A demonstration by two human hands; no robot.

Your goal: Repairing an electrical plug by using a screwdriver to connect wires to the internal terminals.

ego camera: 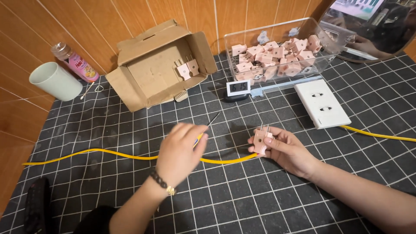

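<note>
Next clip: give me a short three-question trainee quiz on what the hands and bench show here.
1. True or false: the right hand holds a pink plug with its prongs pointing up.
2. Which tool is in the left hand? A) pliers B) screwdriver C) knife
3. Where do two pink plugs lie apart from the pile in the clear bin?

Key: 1 true. 2 B. 3 In the open cardboard box.
</note>
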